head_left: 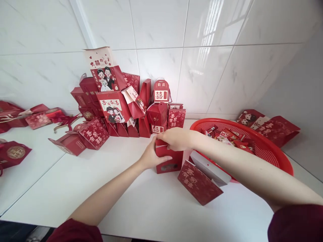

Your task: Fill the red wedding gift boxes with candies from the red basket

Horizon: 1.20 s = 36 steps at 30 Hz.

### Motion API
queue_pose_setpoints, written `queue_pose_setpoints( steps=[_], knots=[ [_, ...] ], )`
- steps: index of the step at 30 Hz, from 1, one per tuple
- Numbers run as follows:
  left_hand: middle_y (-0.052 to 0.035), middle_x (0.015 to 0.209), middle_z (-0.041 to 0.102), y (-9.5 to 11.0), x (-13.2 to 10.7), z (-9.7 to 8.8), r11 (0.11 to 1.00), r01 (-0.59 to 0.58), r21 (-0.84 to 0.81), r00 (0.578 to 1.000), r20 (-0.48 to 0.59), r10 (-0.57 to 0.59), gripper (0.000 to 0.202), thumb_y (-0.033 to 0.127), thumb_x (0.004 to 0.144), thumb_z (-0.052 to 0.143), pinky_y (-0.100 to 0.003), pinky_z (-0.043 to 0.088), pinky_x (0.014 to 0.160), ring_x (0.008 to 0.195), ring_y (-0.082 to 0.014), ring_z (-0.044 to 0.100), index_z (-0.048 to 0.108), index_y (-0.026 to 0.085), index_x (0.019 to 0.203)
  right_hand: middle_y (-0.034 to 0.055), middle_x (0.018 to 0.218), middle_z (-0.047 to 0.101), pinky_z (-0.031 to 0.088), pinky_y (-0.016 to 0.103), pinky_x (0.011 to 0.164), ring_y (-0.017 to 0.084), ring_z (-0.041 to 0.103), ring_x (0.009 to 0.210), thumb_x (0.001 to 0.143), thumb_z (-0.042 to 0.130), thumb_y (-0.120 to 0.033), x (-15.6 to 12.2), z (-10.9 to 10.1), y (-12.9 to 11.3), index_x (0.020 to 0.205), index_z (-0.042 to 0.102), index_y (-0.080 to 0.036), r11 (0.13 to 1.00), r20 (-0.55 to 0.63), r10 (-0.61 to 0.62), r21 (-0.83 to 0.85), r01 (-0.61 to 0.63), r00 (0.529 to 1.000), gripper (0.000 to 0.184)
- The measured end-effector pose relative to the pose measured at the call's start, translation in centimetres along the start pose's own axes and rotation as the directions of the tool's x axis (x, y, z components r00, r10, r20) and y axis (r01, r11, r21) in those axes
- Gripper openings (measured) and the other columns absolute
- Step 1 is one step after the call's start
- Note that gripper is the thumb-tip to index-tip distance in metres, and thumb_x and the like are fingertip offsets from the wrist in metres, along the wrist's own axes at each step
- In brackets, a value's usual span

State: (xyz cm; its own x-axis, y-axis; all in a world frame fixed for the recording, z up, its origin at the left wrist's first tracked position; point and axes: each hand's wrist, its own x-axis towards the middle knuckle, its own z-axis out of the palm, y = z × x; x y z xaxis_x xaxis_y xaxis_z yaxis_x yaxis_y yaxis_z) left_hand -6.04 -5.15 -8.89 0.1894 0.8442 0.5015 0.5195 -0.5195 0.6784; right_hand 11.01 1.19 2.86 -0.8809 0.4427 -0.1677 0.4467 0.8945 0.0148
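A red gift box [176, 157] stands upright on the white table, with a dark oval window low on its front. My left hand [150, 155] grips its left side, thumb stretched across the front. From above, my right hand [178, 138] presses its curled fingers onto the top flap; the fingertips are partly hidden. Just right of that box, a second red box [199, 185] with white lettering lies tilted, its pale inner flap spread open. Beyond my right forearm sits a red plastic basket [275, 159] holding small wrapped sweets [233, 137].
Red gift boxes [111, 107] are piled against the tiled wall, some stacked unsteadily. Two tipped boxes [94, 132] lie left of my hands. More boxes [15, 153] are at the far left, and others [280, 129] lean behind the basket.
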Motion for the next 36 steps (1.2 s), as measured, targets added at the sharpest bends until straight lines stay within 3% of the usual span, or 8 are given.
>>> queue_pose_setpoints(
  steps=[5,10,15,17,20,25,31,36],
  knots=[
    [-0.0084,0.110,0.066,0.6,-1.7,2.0,0.995,0.096,-0.033,0.968,-0.230,-0.102,0.051,0.033,0.076,0.074,-0.041,0.053,0.090,0.100,-0.0241,0.066,0.049,0.022,0.120,0.0117,0.100,0.067,0.047,0.031,0.068,0.026,0.066,0.088,0.081,0.059,-0.013,-0.8,0.4,-1.0,0.113,0.056,-0.015,0.985,-0.082,-0.111,0.126,0.121,0.990,0.033],
    [-0.0078,0.115,0.063,-0.4,-3.7,-2.3,0.953,0.219,0.208,0.902,-0.417,-0.116,0.053,0.034,0.076,0.072,-0.039,0.051,0.094,0.105,-0.0243,0.063,0.049,0.023,0.122,0.0142,0.127,0.055,0.047,0.036,0.089,0.027,0.057,0.113,0.086,0.060,-0.021,-1.9,0.5,1.4,0.129,0.048,-0.016,0.953,-0.222,-0.136,0.238,0.189,0.966,0.045],
    [-0.0146,0.128,0.053,-5.0,-4.9,-10.6,0.803,0.479,0.354,0.633,-0.773,-0.037,0.064,0.036,0.078,0.067,-0.043,0.043,0.105,0.118,-0.0268,0.055,0.040,0.015,0.132,0.0117,0.123,0.058,0.046,0.036,0.090,0.026,0.059,0.109,0.088,0.058,-0.023,-3.2,0.4,4.0,0.122,0.056,-0.018,0.958,-0.189,-0.052,0.269,0.103,0.981,0.034],
    [-0.0179,0.140,0.043,-6.6,-5.1,-12.9,0.764,0.531,0.366,0.571,-0.821,-0.003,0.074,0.035,0.078,0.065,-0.043,0.035,0.112,0.130,-0.0276,0.046,0.031,0.012,0.139,0.0108,0.120,0.060,0.046,0.035,0.089,0.025,0.060,0.107,0.087,0.057,-0.022,-3.1,0.6,5.0,0.117,0.059,-0.018,0.957,-0.196,-0.043,0.274,0.097,0.980,0.030],
    [-0.0207,0.152,0.026,-7.7,-5.5,-13.5,0.752,0.529,0.393,0.592,-0.806,0.005,0.094,0.035,0.077,0.066,-0.043,0.023,0.120,0.143,-0.0288,0.028,0.012,0.010,0.149,0.0107,0.119,0.062,0.046,0.034,0.090,0.024,0.060,0.106,0.086,0.056,-0.021,-2.2,1.2,6.2,0.114,0.062,-0.017,0.958,-0.192,-0.010,0.281,0.065,0.981,0.028],
    [-0.0226,0.159,0.004,-7.9,-6.9,-9.7,0.720,0.541,0.435,0.690,-0.719,-0.084,0.130,0.047,0.065,0.078,-0.058,0.012,0.118,0.148,-0.0383,0.008,-0.012,0.014,0.153,0.0103,0.119,0.065,0.046,0.031,0.091,0.024,0.061,0.107,0.086,0.056,-0.022,-1.0,2.1,7.5,0.112,0.064,-0.016,0.963,-0.137,0.008,0.268,0.030,0.991,0.028],
    [-0.0245,0.160,-0.001,-9.6,-7.7,-9.5,0.649,0.685,0.332,0.581,-0.786,-0.211,0.137,0.046,0.061,0.080,-0.073,0.014,0.108,0.147,-0.0434,0.004,-0.017,0.018,0.152,0.0117,0.121,0.065,0.047,0.032,0.089,0.024,0.062,0.107,0.088,0.056,-0.026,-0.6,2.7,8.8,0.116,0.063,-0.014,0.971,-0.069,0.059,0.235,-0.041,0.996,0.032],
    [-0.0262,0.158,-0.015,-11.2,-7.6,-11.2,0.619,0.720,0.313,0.552,-0.799,-0.239,0.134,0.045,0.064,0.078,-0.074,0.012,0.107,0.147,-0.0434,-0.005,-0.019,0.015,0.152,0.0118,0.118,0.067,0.048,0.031,0.086,0.025,0.063,0.104,0.087,0.057,-0.026,-0.3,3.0,9.8,0.113,0.064,-0.014,0.971,-0.048,0.087,0.225,-0.074,0.995,0.029]
  ],
)
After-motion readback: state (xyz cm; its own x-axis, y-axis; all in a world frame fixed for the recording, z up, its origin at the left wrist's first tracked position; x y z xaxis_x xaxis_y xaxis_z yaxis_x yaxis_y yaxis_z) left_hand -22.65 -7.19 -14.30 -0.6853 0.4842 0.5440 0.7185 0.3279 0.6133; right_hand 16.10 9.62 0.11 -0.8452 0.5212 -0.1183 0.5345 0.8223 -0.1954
